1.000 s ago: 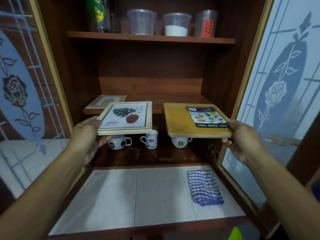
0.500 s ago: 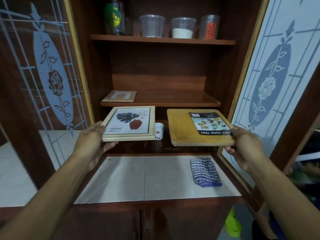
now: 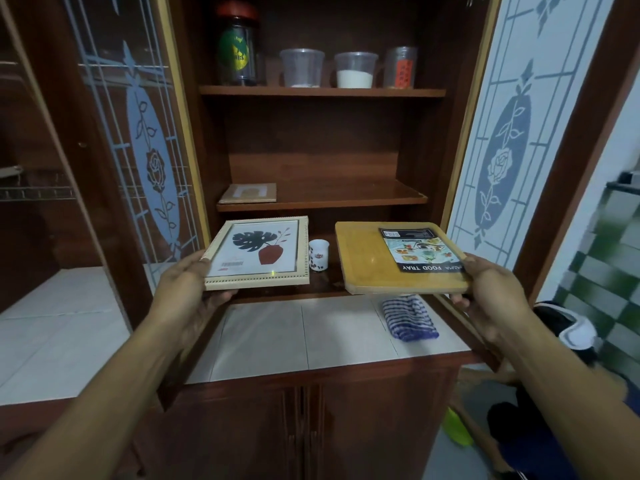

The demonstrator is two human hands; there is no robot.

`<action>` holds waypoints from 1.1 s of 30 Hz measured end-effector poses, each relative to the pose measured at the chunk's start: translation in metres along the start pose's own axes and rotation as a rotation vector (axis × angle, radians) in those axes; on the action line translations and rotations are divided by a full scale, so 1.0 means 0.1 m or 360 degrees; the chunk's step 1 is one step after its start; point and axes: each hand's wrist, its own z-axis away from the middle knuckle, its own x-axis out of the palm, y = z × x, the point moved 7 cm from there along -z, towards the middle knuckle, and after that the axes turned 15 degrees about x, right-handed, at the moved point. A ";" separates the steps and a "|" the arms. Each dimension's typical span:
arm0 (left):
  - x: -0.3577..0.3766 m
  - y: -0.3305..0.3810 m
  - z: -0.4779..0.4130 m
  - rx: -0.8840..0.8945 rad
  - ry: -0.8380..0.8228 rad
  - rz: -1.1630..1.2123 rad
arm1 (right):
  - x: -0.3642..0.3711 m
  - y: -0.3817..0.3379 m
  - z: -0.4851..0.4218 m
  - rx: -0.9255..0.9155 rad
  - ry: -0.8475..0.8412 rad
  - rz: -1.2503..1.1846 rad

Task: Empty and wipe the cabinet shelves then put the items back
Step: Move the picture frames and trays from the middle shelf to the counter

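My left hand (image 3: 188, 289) grips the left edge of a cream picture frame (image 3: 258, 252) with a leaf-and-vase print, held flat in front of the cabinet. My right hand (image 3: 491, 289) grips the right edge of a wooden food tray (image 3: 367, 258) with a printed label, also held flat. Both hang above the tiled counter (image 3: 270, 337), outside the shelves. The middle shelf (image 3: 346, 197) holds one flat brown frame (image 3: 249, 192) at its left. A blue-striped cloth (image 3: 408, 318) lies on the counter, partly under the tray.
The top shelf (image 3: 322, 91) carries a dark jar (image 3: 237, 53) and three plastic containers (image 3: 353, 69). A small white cup (image 3: 318, 254) stands on the lowest shelf between frame and tray. Etched glass doors stand open left (image 3: 145, 140) and right (image 3: 502, 133).
The frame and tray have come out of the cabinet towards me and the view has pulled back. Two of the cups on the lowest shelf are now hidden behind them.
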 end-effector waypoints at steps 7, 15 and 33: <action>-0.18 0.09 0.38 0.0003 0.0025 -0.0005 | -0.15 0.10 0.32 -0.0045 0.0042 0.0081; -0.23 0.20 0.80 0.0040 0.0019 -0.0036 | -0.36 0.17 0.67 -0.0090 0.0061 0.0133; -0.93 0.46 1.65 0.0031 -0.0002 -0.0066 | -0.46 0.54 1.59 -0.0049 0.0126 0.0179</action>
